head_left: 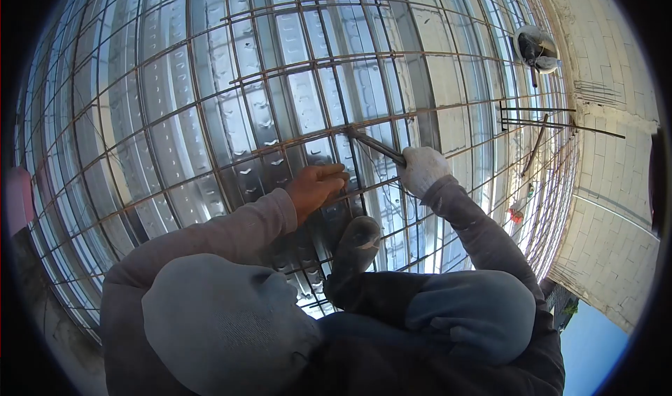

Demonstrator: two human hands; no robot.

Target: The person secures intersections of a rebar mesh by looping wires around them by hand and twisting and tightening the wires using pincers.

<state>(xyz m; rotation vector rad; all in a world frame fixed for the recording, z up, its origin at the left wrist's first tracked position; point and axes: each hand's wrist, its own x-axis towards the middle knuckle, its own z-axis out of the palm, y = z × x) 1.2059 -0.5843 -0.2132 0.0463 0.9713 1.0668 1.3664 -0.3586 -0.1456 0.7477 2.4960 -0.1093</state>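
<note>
My right hand (pixel 423 170), in a white work glove, is closed around the handles of steel pincers (pixel 378 148). The jaws of the pincers are at a rebar crossing (pixel 350 130) in the mesh. My left hand (pixel 316 188), without a glove, hovers close to the bars, left of the pincers. Its fingers point right, partly bent and a little apart, and I see nothing in them. The rebar grid (pixel 280 146) runs over ribbed, shiny metal decking (pixel 241 126). Whether my left fingertips touch a bar I cannot tell.
My boot (pixel 357 244) stands on the mesh between my bent knees. At the upper right lies a round pale container (pixel 535 49) with dark contents. Loose bars (pixel 560 124) stick out toward a light block wall (pixel 612 186). A small red object (pixel 516 215) lies at the right.
</note>
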